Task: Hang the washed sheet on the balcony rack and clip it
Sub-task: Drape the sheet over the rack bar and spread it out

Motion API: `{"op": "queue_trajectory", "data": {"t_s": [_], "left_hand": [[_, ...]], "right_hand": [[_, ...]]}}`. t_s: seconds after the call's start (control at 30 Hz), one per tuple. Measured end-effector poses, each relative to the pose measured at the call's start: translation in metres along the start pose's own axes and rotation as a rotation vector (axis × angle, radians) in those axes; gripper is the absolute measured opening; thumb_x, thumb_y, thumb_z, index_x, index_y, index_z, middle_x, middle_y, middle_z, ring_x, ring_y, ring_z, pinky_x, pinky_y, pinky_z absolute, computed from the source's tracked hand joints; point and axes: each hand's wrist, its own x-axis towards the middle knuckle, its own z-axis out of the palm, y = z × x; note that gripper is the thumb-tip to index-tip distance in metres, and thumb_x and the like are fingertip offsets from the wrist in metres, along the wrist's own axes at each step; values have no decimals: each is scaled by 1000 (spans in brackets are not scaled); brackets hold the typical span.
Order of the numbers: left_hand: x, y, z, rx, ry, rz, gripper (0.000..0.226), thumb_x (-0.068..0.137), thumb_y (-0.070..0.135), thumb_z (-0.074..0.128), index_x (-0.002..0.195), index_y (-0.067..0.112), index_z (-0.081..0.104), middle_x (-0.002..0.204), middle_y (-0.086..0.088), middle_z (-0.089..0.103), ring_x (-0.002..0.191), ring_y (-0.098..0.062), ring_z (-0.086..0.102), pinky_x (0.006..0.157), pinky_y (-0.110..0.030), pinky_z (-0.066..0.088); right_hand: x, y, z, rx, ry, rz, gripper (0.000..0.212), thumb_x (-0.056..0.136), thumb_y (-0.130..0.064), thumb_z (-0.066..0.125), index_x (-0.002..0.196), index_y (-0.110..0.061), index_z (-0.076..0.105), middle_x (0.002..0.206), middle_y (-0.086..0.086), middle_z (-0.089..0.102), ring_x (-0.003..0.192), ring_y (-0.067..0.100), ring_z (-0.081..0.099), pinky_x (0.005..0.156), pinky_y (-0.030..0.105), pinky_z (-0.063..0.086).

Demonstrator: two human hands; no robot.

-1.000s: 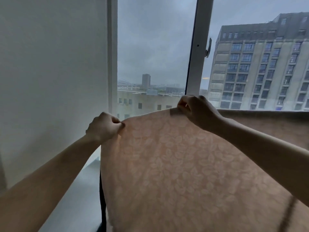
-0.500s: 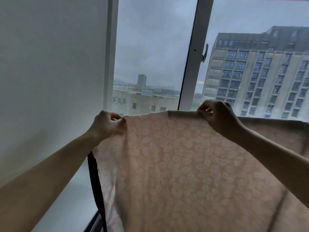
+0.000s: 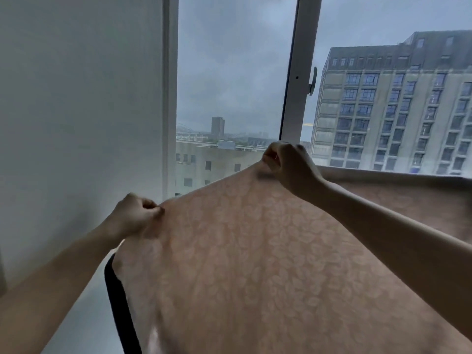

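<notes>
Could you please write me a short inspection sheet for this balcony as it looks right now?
Surface: nothing seen.
Job's things: patterned sheet spread wide, top edge raised; no clips visible.
Clutter: nothing seen.
Hands: left hand grips the sheet's top edge; right hand grips the edge higher up.
Cables: black strap beside the sheet's left edge.
Surroundings: white wall, window frame with handle, buildings outside.

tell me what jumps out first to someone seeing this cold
A big peach sheet with a pale leaf pattern fills the lower frame, held by its top edge in the left hand and, higher, the right hand. Behind, a tall grey building looms at right through the window.
</notes>
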Motion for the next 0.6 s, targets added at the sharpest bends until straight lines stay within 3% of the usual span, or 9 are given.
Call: {"op": "queue_trajectory", "data": {"t_s": [0.13,0.3,0.4,0.53,0.6], "left_hand": [[-17,-18,17,158,-325,-130,11,85,18,68,78,13,74,78,-6,71,71,-19,67,58,-26,54],[-24,-12,38,202,-592,-150,13,89,19,65,89,7,70,77,-4,73,67,-16,70,57,-24,50],[-24,11,53,168,-636,-56,14,91,22,64,96,9,68,81,-2,73,70,-12,70,64,-24,52],[-20,65,80,-123,-628,134,15,93,24,59,103,15,64,97,-4,70,83,-15,70,75,-28,56],[-18,95,93,-239,-581,244,18,92,22,59,106,11,60,98,-5,67,84,-16,67,73,-26,56]], "right_hand": [[-9,-2,4,-16,-65,-39,12,91,-16,60,87,-12,70,85,4,71,76,20,65,75,39,55],[-17,10,-13,-26,-94,-62,10,89,-17,64,92,-11,71,85,5,72,75,15,65,74,31,55],[-22,23,-26,-59,-128,7,15,89,-24,64,91,-11,71,84,4,72,75,17,66,74,33,55],[-30,39,-42,-82,-165,80,18,88,-30,65,88,-12,70,83,4,70,76,18,65,75,42,56],[-34,45,-51,-103,-179,94,17,88,-30,66,89,-13,70,84,3,70,76,17,65,75,43,56]]}}
